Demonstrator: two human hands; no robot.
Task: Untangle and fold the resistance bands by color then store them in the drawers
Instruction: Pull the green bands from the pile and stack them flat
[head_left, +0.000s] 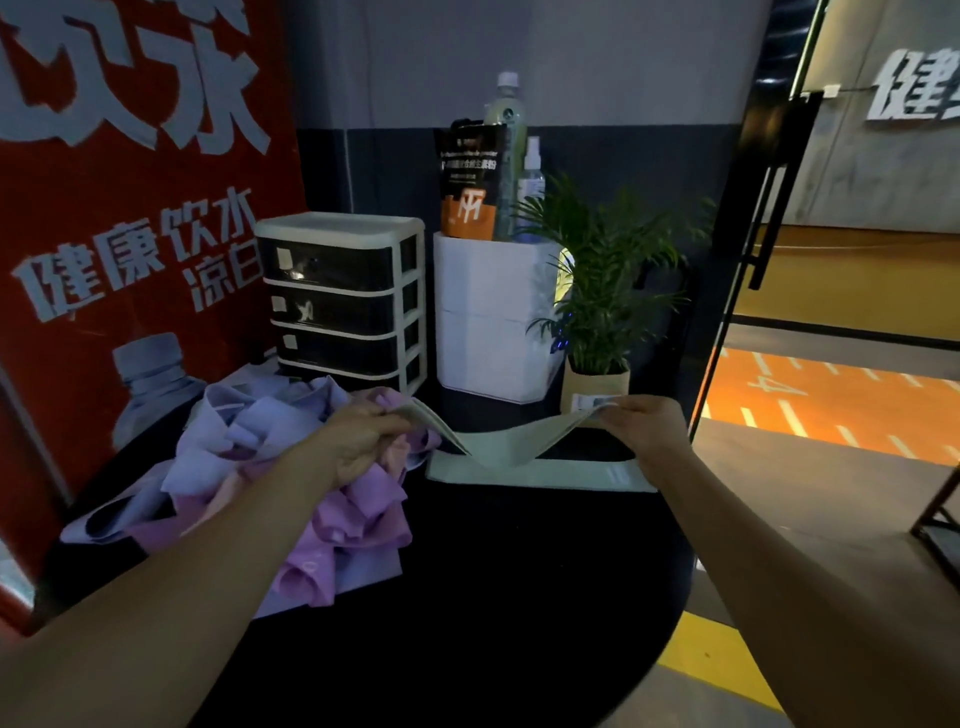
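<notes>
- Green band (498, 441) is stretched between your two hands, sagging in the middle just in front of the drawer unit (343, 296), above another pale green band (540, 470) lying flat on the black table (493, 597).
- Your left hand (363, 441) has its fingers curled round one end; your right hand (641, 423) pinches the other.
- Tangled purple and pink bands (291, 478) sit piled in front of the drawer unit, under your left arm.
- All drawers look closed.
- Right of the drawer unit: a white box (493, 317) holding a bottle (506, 130), a spray bottle (531, 176) and a pouch (470, 182), then a potted plant (597, 291).
</notes>
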